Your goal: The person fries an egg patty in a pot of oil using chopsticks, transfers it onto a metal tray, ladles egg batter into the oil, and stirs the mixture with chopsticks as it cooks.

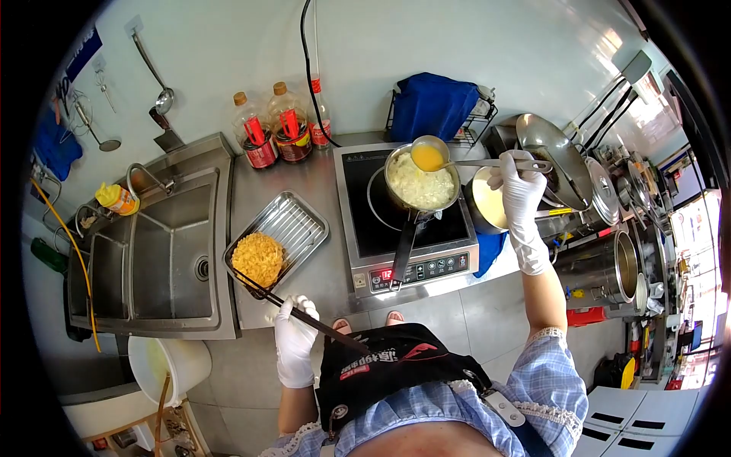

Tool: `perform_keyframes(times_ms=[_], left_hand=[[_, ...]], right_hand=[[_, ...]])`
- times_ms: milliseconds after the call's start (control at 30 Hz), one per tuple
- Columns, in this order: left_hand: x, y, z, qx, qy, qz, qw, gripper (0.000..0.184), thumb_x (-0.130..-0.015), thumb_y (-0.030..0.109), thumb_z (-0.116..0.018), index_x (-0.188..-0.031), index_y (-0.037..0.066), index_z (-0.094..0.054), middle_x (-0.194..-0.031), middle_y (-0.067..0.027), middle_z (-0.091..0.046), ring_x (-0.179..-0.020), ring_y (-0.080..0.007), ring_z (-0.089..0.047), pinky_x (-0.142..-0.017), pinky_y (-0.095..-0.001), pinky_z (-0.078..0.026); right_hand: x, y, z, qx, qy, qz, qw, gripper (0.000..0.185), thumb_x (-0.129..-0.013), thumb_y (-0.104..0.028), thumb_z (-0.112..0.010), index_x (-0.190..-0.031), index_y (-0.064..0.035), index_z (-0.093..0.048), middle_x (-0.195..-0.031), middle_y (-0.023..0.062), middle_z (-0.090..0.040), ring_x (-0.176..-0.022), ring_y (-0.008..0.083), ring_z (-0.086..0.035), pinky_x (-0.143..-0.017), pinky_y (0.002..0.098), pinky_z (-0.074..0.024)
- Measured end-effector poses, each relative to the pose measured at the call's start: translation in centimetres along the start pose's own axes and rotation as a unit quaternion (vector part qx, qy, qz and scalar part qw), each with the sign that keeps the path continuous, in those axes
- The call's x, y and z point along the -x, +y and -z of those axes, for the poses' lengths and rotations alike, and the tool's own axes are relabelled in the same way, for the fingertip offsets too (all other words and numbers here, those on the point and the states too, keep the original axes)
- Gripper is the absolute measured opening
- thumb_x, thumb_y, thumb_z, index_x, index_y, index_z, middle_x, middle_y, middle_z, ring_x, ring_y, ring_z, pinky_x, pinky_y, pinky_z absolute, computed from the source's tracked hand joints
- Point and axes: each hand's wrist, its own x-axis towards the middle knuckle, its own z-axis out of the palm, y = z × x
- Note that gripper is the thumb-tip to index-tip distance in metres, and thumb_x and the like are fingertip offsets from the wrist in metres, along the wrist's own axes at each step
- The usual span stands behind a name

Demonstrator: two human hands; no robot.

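Work is judged part done: one golden fried piece (259,260) lies finished, by its colour, at the near end of the steel tray (295,219) on the surface (255,186); pale, foaming contents (421,188) remain in the pot (405,242) on the cooktop (362,255), and the ladle (487,162) is not yet emptied of its yellow liquid (427,158). The right grip (519,183) is clamped on the ladle's handle, with the bowl to its left over the pot's far rim; whether bowl and rim touch cannot be told. The left grip (295,335) is closed around dark chopsticks (335,333), their tips at the tray beside the piece, contact unclear. The piece lies beyond the left grip and to its left, apart from the fingers; the foaming contents lie left of the right grip, under and nearer than the ladle's bowl
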Motion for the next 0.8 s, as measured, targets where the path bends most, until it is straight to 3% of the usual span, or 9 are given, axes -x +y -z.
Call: perform_keyframes(times_ms=[800], left_hand=[[0.4, -0.4, -0.9, -0.010, 0.026, -0.019, 0.999, 0.012, -0.092, 0.015, -0.047, -0.085, 0.006, -0.052, -0.080, -0.0037, -0.055, -0.072, -0.0154, -0.052, -0.064, -0.0293, -0.047]], right_hand=[[-0.4, -0.1, 0.0, 0.000, -0.007, 0.016, 1.000, 0.014, -0.085, -0.011, -0.061, -0.088, 0.0028, -0.060, -0.065, 0.0066, -0.060, -0.050, 0.0083, -0.054, -0.048, 0.0199, -0.0431]])
